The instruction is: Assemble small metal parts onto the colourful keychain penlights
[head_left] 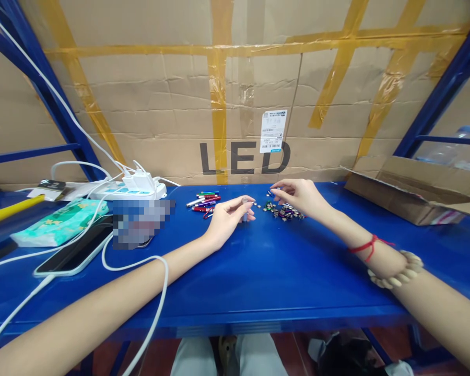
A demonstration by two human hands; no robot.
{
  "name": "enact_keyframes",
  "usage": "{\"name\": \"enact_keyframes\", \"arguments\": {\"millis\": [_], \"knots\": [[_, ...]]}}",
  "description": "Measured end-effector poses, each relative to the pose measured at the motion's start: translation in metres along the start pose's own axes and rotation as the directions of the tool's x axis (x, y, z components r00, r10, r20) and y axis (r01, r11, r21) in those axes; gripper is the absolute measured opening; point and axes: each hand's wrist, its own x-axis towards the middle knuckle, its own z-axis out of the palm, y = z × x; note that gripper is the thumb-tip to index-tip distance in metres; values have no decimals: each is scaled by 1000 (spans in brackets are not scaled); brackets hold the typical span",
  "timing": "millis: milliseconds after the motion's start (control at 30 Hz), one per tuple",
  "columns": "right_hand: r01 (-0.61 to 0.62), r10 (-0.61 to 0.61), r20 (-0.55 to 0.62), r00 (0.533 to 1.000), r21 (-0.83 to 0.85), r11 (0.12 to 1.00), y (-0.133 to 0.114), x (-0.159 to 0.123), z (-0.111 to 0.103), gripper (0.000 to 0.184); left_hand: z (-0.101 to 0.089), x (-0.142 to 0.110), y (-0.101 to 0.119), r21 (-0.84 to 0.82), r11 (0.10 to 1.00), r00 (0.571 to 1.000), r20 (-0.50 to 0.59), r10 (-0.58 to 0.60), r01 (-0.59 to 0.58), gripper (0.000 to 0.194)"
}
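Observation:
My left hand rests on the blue shelf top, its fingers curled round a small silver cylinder held upright. My right hand reaches over a small pile of little metal parts, its fingertips pinched together at the pile's far edge on something too small to make out. A heap of slim coloured pen-like sticks, red, green, blue and silver, lies just left of my left hand. My right wrist wears a red string and a beaded bracelet.
A phone on a white cable lies at the left, beside a teal tissue pack and a white power strip with chargers. An open cardboard box stands at the right. A taped cardboard wall marked LED backs the shelf.

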Motion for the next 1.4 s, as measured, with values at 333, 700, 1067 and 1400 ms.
{"name": "enact_keyframes", "arguments": {"millis": [333,700,1067,1400], "knots": [[25,-37,-68,997,-176,984,11,4,2,17,-1,0,0,-168,981,992,92,-81,96,52],[-31,18,-86,996,-150,988,18,5,6,15,-2,2,-6,-240,968,992,119,-45,73,37],[-96,95,2,995,11,995,4,1,5,17,-1,4,-10,-205,973,993,77,-92,106,24],[-72,82,-50,995,177,982,-6,-3,4,18,-1,2,-7,-81,995,991,126,-43,54,25]]}}
